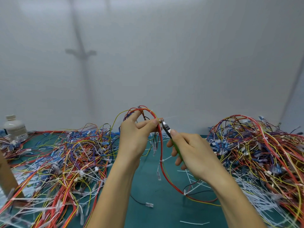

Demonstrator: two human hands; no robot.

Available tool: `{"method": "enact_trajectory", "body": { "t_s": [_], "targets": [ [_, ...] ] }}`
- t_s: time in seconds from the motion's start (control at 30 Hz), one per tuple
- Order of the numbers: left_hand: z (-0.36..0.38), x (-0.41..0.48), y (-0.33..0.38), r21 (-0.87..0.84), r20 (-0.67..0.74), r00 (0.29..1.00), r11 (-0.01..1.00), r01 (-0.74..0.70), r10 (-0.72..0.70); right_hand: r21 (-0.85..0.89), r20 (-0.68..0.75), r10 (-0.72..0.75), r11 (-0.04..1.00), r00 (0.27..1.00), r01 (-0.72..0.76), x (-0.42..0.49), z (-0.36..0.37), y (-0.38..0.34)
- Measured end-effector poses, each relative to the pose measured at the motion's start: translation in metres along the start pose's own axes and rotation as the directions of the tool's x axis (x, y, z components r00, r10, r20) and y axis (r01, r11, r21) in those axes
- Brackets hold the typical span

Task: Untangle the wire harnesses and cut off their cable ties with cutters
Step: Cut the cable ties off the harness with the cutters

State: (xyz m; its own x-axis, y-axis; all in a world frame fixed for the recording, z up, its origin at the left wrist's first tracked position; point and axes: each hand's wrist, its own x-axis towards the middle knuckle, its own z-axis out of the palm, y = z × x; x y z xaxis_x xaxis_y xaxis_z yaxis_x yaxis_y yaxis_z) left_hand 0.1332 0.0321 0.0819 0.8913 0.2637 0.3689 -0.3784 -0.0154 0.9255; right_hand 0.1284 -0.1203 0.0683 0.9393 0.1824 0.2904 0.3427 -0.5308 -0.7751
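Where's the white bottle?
In the head view, the white bottle stands at the far left by the wall, just behind the left pile of wires.

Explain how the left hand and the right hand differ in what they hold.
The left hand pinches the red wire harness and holds it up; the right hand grips the green-handled cutters. The left hand is higher in the frame; the right hand is lower. Both are above the green mat, close together.

Bare mat (148, 186) lane between left pile (65, 158) and right pile (256, 150).
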Motion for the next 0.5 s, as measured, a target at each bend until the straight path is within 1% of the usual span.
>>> {"method": "enact_trajectory", "body": {
  "t_s": [0.17, 0.37, 0.5],
  "targets": [
    [0.0011, -0.0002, -0.0003, 0.033, 0.021, 1.0, 0.999, 0.006, -0.007, 0.022, -0.01, 0.001, 1.0, 1.0, 0.0, -0.0003, -0.0006, 0.0004],
    [0.003, -0.0011, -0.0005, 0.007, 0.029, 1.0, 1.0, 0.003, -0.003, 0.058, -0.012, 0.006, 0.998, 1.0, -0.006, -0.0002, -0.0014, 0.001],
    [0.0037, -0.0006, -0.0013, 0.026, 0.028, 1.0, 1.0, 0.009, -0.01, 0.067, -0.004, 0.011, 0.998, 1.0, -0.011, 0.0001, -0.0009, 0.0012]
  ]
}}
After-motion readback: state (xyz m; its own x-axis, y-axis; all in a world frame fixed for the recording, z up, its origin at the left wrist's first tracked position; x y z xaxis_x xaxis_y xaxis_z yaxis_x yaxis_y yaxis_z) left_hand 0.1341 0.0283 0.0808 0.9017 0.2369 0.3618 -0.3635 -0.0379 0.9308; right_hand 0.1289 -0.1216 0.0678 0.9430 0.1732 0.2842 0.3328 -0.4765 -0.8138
